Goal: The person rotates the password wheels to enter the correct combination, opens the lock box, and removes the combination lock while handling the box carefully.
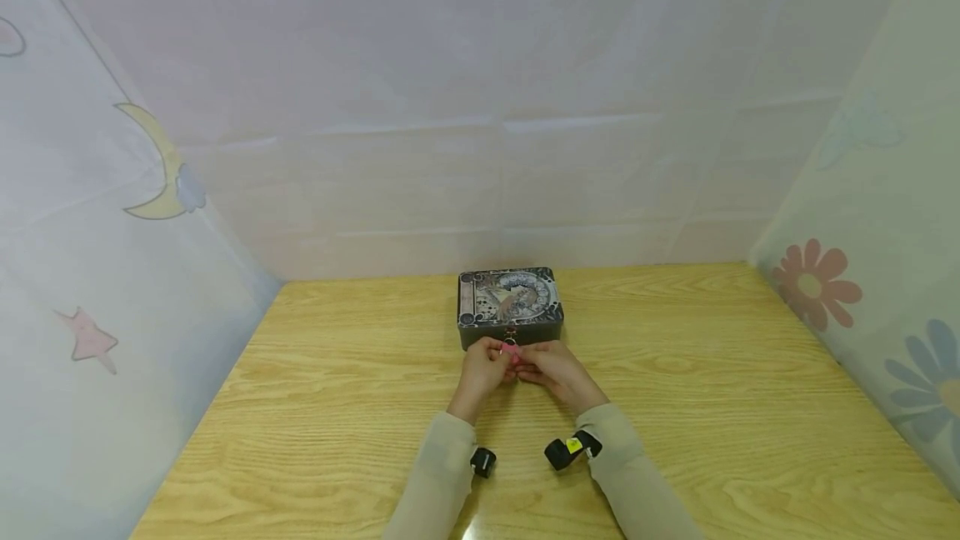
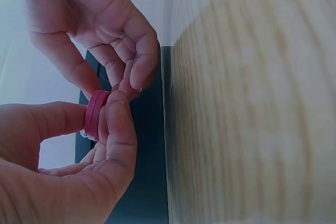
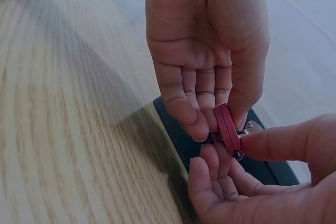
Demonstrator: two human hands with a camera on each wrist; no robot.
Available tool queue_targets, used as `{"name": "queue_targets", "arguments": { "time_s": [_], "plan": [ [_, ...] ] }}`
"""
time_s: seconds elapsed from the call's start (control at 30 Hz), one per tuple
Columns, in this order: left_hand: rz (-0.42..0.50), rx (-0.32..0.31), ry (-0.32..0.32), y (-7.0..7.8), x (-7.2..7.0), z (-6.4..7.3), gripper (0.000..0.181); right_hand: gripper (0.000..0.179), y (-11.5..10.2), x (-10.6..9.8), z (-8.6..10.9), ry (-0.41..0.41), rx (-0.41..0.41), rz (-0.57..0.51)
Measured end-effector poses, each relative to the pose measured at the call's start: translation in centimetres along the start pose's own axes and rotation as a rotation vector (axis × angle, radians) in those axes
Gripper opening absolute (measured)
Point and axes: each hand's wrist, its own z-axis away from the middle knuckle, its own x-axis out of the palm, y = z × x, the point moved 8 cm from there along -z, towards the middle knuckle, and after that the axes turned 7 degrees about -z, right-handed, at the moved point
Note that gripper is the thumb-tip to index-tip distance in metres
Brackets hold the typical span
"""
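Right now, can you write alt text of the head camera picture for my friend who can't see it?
Two hands hold a small pink padlock at the front of a dark, patterned box on a wood-grain table. Pale walls show a moon and flowers.

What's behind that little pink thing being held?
Behind the pink thing is the dark front of the box; a metal clasp shows above. The left hand and right hand hide part of that front.

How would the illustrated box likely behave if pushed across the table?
The illustrated box seems stiff, judging by its straight edges and flat walls. It looks unlikely to tip or roll, being wider than tall and lying flat on the wooden table.
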Motion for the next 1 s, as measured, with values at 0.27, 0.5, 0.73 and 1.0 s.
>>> {"name": "queue_targets", "arguments": {
  "time_s": [0.27, 0.5, 0.73, 1.0],
  "plan": [
    [-0.015, 0.023, 0.002, 0.0, 0.05, 0.01, 0.012, 0.029, -0.25, 0.11, 0.2, -0.009, -0.016, 0.006],
    [-0.012, 0.025, -0.001, -0.11, 0.11, 0.03, 0.011, 0.029, -0.2, 0.01, 0.17, 0.003, -0.018, 0.001],
    [-0.007, 0.026, 0.003, -0.01, 0.05, 0.08, 0.01, 0.03, -0.03, -0.01, 0.05, 0.002, -0.003, 0.025],
    [-0.011, 0.036, 0.003, 0.09, 0.09, 0.03, 0.01, 0.028, -0.02, -0.18, 0.08, 0.021, -0.002, 0.027]
  ]
}}
